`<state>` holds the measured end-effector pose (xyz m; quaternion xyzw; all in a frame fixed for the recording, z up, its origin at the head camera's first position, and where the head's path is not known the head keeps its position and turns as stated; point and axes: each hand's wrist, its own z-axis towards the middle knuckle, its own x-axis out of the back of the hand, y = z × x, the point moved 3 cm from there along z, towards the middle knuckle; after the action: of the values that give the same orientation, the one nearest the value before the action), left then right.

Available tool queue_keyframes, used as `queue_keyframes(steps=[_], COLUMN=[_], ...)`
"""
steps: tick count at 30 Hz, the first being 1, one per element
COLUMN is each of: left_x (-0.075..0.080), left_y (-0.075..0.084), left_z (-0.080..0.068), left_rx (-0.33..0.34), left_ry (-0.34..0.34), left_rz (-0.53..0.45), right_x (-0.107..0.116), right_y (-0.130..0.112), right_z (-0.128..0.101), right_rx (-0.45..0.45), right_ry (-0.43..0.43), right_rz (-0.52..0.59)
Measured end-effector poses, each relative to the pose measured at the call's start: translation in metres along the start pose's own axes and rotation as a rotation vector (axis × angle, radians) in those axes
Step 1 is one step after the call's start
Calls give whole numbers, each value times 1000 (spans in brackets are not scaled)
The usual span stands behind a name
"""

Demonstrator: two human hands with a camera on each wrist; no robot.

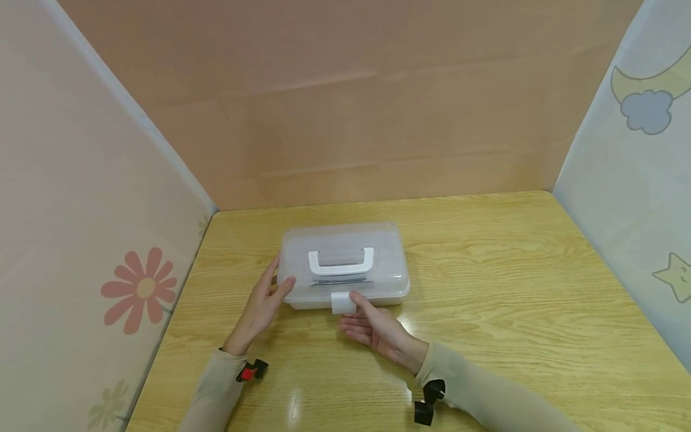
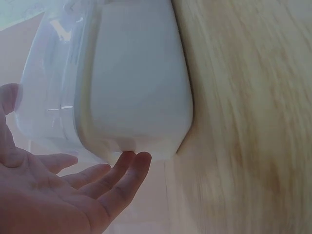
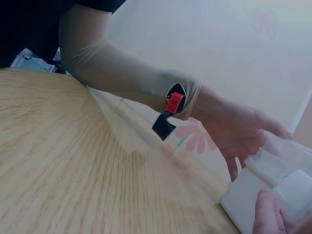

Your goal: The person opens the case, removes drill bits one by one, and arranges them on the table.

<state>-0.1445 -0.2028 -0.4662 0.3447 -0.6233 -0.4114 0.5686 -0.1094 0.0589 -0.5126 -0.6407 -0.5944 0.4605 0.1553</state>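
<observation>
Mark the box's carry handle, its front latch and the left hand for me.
White handle (image 1: 341, 270), head view, its front bar.
Front latch (image 1: 341, 303), head view, its flat face.
Left hand (image 1: 259, 308), head view, middle of the hand.

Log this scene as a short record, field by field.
object: whitish rectangular plastic box, translucent plastic lid down
top: white plastic U-shaped handle, lying on lid
front: white rectangular plastic latch
left hand: at box's left end, thumb on lid
right hand: thumb at latch's right edge
surface: yellowish wood-grain tabletop
</observation>
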Motion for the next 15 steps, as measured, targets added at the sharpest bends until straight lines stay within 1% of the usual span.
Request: queue_keyframes(steps=[6,15], left_x=[0,0], left_y=[0,0], left_z=[0,0], left_rx=[-18,-38], left_ry=[-8,-4], left_rz=[-10,-18], right_x=[-1,3], right_y=[-5,-10], right_z=[-4,-9], right_rx=[-10,12], right_ry=[-27,-94], right_rz=[3,-50])
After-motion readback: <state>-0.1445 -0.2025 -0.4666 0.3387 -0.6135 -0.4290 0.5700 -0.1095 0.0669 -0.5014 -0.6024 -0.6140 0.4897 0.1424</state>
